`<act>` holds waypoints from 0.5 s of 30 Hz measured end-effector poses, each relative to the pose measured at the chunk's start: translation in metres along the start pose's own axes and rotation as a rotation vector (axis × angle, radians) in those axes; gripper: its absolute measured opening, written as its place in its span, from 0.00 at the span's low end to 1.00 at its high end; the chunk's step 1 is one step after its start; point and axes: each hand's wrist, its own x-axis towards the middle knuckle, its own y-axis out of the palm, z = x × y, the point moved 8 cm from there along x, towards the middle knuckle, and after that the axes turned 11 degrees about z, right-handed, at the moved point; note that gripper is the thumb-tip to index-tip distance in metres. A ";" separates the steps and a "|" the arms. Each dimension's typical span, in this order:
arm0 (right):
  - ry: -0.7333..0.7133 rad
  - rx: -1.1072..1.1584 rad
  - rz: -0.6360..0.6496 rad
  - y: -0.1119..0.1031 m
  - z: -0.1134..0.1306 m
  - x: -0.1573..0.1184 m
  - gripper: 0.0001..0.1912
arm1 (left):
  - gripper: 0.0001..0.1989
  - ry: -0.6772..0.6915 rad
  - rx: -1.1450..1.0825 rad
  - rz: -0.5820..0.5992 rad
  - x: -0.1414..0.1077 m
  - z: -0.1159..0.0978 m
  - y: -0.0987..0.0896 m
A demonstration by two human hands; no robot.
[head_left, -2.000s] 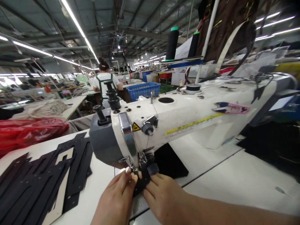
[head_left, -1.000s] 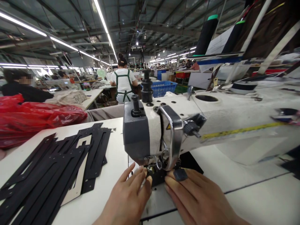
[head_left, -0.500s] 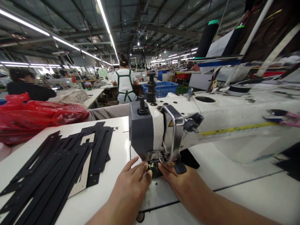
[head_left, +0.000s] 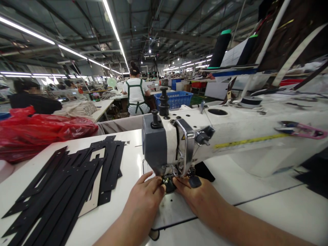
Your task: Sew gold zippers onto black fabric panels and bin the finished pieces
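A sewing machine [head_left: 153, 143] stands before me, its needle area low over the white table. My left hand [head_left: 145, 201] is at the left of the presser foot, thumb and fingers closed on the edge of a small black piece [head_left: 169, 186]. From the other side my right hand [head_left: 202, 196] pinches the same piece, its fingertips partly hidden beneath the machine's head and a dark guard. Black material [head_left: 205, 172] also shows behind the needle area; whether it joins the held piece I cannot tell.
Flat black cut strips [head_left: 74, 184] lie piled at the left. Beyond them is a red plastic bag [head_left: 46, 131]. Pink-handled thread snippers [head_left: 302, 130] rest on the machine arm. Black thread cones [head_left: 220, 51] stand at the upper right. A person [head_left: 135, 90] works ahead near a blue crate [head_left: 176, 99].
The view has shifted slightly, so the machine arm and thread cones appear further left. Both hands stay at the presser foot with the black piece between them.
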 end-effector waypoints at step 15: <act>0.007 0.044 -0.054 -0.009 0.002 0.006 0.13 | 0.09 -0.010 -0.036 -0.049 0.001 0.001 0.003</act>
